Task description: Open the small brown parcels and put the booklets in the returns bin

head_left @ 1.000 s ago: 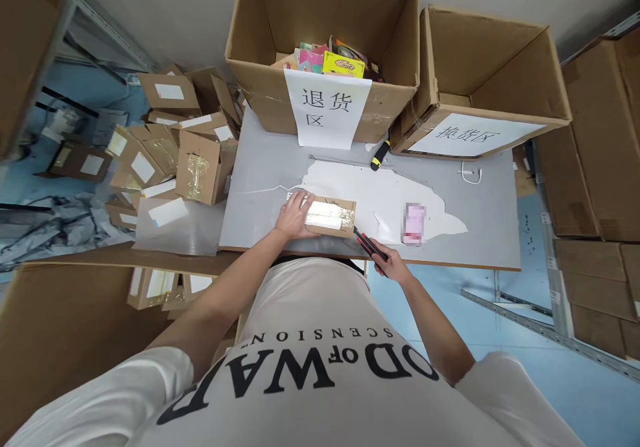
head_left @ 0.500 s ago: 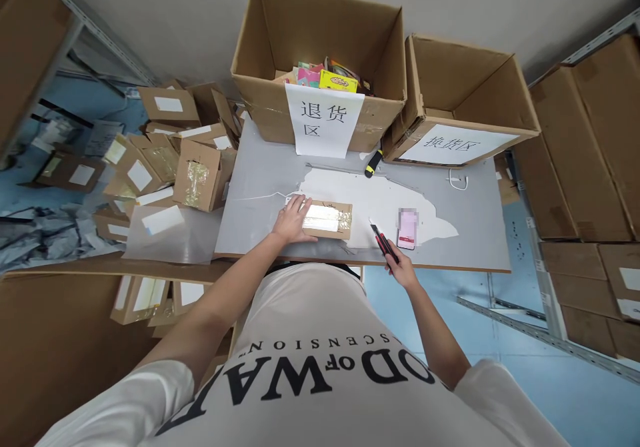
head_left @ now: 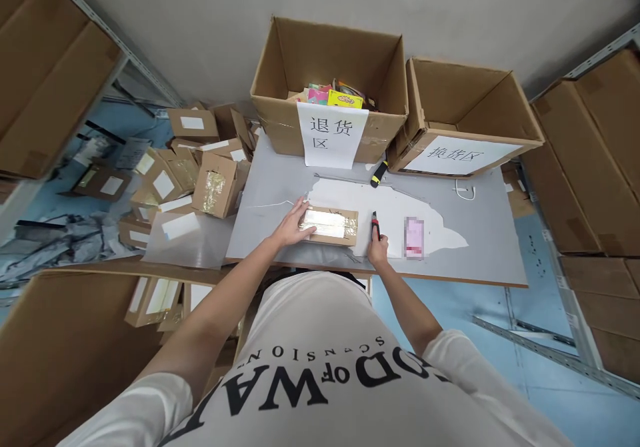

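Your left hand lies flat and open on the left end of the small taped parcel, pressing it to the grey table near the front edge. Your right hand is closed around the red-and-black utility knife — its tip points away from you, just right of the parcel and apart from it. A pink phone lies right of the knife. At the table's far edge stand two open cartons — the labelled left carton with colourful packets inside, the right carton beside it.
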A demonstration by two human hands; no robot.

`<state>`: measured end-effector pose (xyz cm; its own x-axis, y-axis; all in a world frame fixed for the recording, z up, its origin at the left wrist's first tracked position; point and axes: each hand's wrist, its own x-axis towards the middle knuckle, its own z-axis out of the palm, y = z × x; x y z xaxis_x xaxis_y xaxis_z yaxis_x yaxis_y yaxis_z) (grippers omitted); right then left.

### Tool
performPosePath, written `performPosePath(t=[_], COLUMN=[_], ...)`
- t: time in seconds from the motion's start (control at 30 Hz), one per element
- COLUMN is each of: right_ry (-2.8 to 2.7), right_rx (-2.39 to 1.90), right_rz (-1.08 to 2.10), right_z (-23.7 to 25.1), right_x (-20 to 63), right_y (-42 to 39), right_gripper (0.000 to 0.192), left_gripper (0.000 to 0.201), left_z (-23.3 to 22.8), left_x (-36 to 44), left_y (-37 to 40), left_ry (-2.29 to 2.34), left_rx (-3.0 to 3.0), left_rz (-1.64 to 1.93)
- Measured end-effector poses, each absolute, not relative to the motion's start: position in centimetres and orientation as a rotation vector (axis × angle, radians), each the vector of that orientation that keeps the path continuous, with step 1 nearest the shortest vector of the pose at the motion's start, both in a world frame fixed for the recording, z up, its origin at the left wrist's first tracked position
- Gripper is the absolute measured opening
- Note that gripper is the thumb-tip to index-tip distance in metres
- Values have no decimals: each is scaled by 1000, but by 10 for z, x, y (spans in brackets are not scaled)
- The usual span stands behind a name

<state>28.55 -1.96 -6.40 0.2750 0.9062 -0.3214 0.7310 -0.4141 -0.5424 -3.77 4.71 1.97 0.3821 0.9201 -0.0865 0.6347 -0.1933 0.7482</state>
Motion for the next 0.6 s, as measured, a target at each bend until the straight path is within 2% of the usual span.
performPosePath(t=[0.13, 0.3, 0.47, 0.6], right_ry=[-1549, -1648, -1690, -1653], right_rx=[-2433, -2439, -2375, -2350], right_rz=[774, 760, 694, 690], right_z=[-77, -89, -85, -62], right_x=[281, 277, 275, 272], right_y=[-14, -12, -13, -11], right_gripper=[61, 63, 64, 66], left_gripper=[86, 76, 71, 69], left_z=[13, 12, 22, 24], left_x=[-52, -63, -59, -59], left_y=[41, 44, 52, 56], left_ry=[1486, 1389, 1355, 1339], left_rx=[1516, 957, 885, 898], left_rz=[646, 683, 663, 638])
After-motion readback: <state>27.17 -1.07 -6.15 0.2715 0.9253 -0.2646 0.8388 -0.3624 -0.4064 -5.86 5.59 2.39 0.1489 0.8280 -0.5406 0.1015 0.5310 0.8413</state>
